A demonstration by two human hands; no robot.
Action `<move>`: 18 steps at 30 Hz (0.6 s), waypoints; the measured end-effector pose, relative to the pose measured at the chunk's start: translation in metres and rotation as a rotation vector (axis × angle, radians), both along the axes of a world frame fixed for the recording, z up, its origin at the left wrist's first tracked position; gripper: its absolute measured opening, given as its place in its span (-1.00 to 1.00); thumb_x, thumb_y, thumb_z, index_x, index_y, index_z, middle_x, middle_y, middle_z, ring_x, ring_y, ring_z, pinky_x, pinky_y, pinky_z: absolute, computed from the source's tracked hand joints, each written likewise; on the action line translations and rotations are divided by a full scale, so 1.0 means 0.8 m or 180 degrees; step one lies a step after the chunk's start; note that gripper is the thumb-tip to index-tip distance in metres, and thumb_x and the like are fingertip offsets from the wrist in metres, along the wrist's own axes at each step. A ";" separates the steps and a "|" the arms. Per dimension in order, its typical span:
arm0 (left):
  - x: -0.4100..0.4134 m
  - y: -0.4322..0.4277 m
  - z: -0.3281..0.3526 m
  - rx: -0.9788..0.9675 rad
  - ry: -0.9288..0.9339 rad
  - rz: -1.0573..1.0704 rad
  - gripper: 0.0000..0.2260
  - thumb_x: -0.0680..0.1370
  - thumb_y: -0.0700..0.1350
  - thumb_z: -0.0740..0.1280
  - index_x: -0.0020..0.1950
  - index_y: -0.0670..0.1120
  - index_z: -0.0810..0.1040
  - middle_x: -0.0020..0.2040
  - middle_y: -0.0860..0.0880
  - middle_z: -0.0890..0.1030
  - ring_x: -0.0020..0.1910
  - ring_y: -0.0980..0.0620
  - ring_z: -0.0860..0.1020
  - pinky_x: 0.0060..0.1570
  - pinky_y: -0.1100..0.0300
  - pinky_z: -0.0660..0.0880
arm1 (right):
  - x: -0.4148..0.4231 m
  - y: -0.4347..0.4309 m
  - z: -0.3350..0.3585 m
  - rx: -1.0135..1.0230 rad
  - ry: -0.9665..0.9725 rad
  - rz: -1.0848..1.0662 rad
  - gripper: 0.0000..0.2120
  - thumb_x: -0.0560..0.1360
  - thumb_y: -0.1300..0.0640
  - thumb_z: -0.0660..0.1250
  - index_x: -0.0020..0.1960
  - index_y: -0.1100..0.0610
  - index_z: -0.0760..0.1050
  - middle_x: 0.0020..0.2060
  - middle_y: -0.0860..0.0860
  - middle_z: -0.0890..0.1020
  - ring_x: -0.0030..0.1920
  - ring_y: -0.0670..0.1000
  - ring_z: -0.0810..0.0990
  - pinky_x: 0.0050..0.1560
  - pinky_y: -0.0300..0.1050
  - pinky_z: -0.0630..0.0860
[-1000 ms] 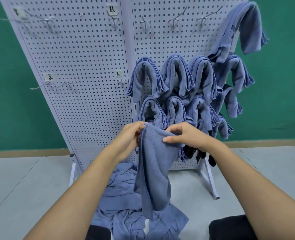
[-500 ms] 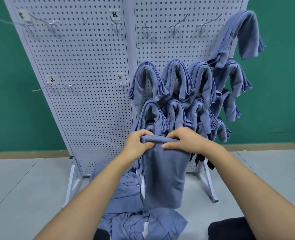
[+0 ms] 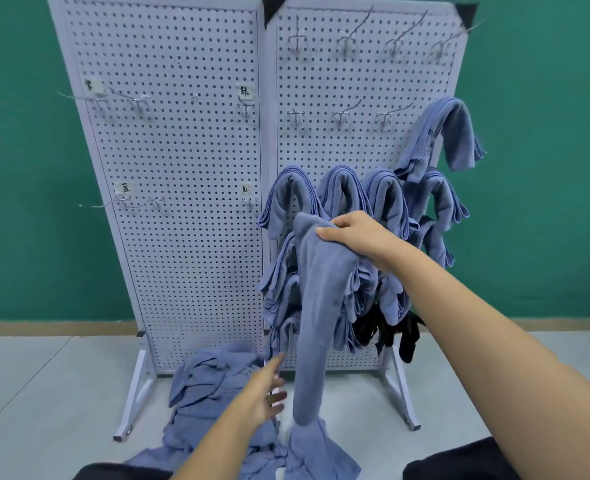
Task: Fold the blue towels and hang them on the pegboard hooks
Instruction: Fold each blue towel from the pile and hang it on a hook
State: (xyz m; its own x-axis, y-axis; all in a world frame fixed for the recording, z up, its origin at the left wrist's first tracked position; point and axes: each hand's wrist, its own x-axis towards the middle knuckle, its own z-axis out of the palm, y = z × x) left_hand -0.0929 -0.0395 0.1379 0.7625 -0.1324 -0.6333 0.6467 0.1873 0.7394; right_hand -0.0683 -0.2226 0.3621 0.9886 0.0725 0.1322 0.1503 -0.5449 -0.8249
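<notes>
In front of the white pegboard, the right hand grips the top of a folded blue towel, which hangs down before the hung towels. The left hand, fingers loosely straight, holds nothing, just beside its lower part, above the towel pile on the floor.
</notes>
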 end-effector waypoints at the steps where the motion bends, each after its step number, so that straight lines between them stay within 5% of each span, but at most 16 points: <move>1: -0.008 0.002 -0.004 -0.0263 0.0206 -0.0064 -0.64 0.51 0.17 0.31 -0.13 -0.14 0.48 -0.26 -0.10 0.49 -0.45 -0.03 0.48 -0.41 0.19 0.33 | -0.005 -0.001 0.014 0.0153 -0.0022 0.0014 -0.75 0.50 -0.01 0.36 -0.17 0.16 0.45 -0.26 0.11 0.37 -0.25 0.06 0.32 -0.25 -0.09 0.27; 5: -0.016 0.001 0.004 -0.1644 0.0606 0.0160 -0.42 0.45 0.31 0.27 0.06 -0.23 0.57 -0.01 -0.22 0.63 -0.05 -0.20 0.59 -0.08 0.00 0.51 | -0.025 -0.019 0.060 0.0754 -0.0155 -0.0031 -0.66 0.49 0.00 0.39 -0.15 0.30 0.47 -0.27 0.14 0.46 -0.28 0.08 0.41 -0.27 -0.12 0.36; 8: -0.007 -0.001 0.040 -0.2000 0.0365 0.0510 -0.71 0.43 0.12 0.40 -0.12 -0.11 0.57 -0.27 -0.12 0.62 -0.35 -0.09 0.56 -0.28 0.14 0.50 | -0.038 -0.048 0.069 0.1189 -0.0214 -0.0265 -0.75 0.53 0.06 0.37 -0.20 0.23 0.51 -0.35 0.06 0.58 -0.40 -0.03 0.54 -0.36 -0.22 0.47; 13: 0.029 0.029 0.093 -0.1218 -0.0144 0.0300 -0.95 0.45 -0.13 0.39 -0.16 -0.08 0.56 -0.41 -0.08 0.63 -0.50 -0.04 0.57 -0.49 0.17 0.54 | -0.046 -0.111 0.035 0.1646 -0.0012 -0.0731 -0.81 0.54 0.11 0.33 -0.03 0.25 0.55 -0.23 0.09 0.64 -0.32 -0.03 0.59 -0.36 -0.22 0.50; 15: 0.041 0.045 0.117 -0.0780 -0.0377 0.0392 -0.91 0.50 -0.10 0.36 -0.13 -0.11 0.58 -0.39 -0.09 0.64 -0.43 -0.05 0.58 -0.51 0.16 0.55 | -0.049 -0.136 0.012 0.1591 0.0112 -0.0920 -0.81 0.54 0.13 0.33 -0.03 0.28 0.56 -0.24 0.13 0.65 -0.38 -0.05 0.61 -0.43 -0.23 0.50; 18: 0.055 0.065 0.148 -0.0214 -0.0809 0.0384 -0.85 0.51 -0.08 0.39 -0.03 -0.16 0.59 -0.28 -0.11 0.67 -0.25 -0.05 0.58 -0.45 0.15 0.56 | -0.051 -0.168 -0.020 0.1503 0.0374 -0.1000 -0.72 0.53 0.12 0.35 0.10 0.33 0.55 -0.06 0.22 0.65 -0.17 0.08 0.60 -0.19 -0.08 0.54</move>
